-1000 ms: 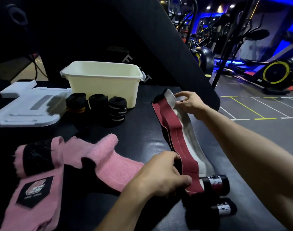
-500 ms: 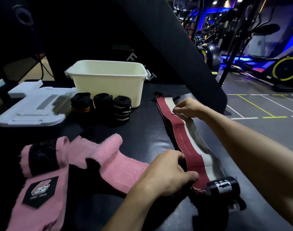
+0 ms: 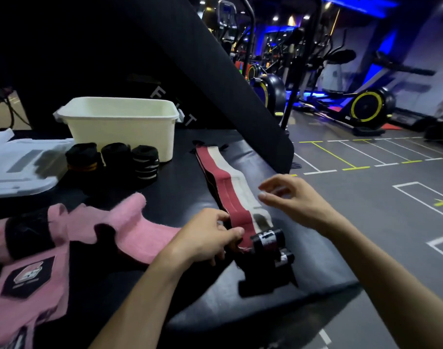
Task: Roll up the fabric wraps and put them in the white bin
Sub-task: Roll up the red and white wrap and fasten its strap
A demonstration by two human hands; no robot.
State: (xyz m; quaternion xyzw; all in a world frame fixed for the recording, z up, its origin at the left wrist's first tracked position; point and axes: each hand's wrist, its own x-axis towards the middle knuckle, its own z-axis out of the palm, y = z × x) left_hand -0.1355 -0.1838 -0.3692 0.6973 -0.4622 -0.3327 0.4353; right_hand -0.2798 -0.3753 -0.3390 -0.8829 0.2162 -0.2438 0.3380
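The red and white wrap (image 3: 226, 187) lies stretched out flat on the black padded counter (image 3: 185, 187), running from just right of the white bin (image 3: 122, 127) down toward the person, with a dark strip of fabric showing along its left edge. At its near end the left hand (image 3: 205, 238) pinches the red edge between thumb and fingers, right beside the black end piece (image 3: 268, 240) that carries a white label; a second black end piece (image 3: 283, 259) sits just below it, and dark fabric trails from there toward the counter's front edge. The right hand (image 3: 288, 195) hovers above the white side of the wrap, fingers loosely spread and slightly curled, holding nothing and not touching the fabric. The white bin stands at the back of the counter; whether anything lies inside cannot be told. Directly in front of it stand three rolled wraps in a row: one black with an orange band (image 3: 83, 158), one plain black (image 3: 116, 156), and one black with white stripes (image 3: 145, 162). Left of them rests a white lid (image 3: 19, 165). Nearer the person, on the left, pink fabric wraps (image 3: 114, 222) lie unrolled and rumpled, one bearing a black patch. A broad black slanted pad (image 3: 215, 71) rises behind the counter, and gym machines stand on the floor beyond.
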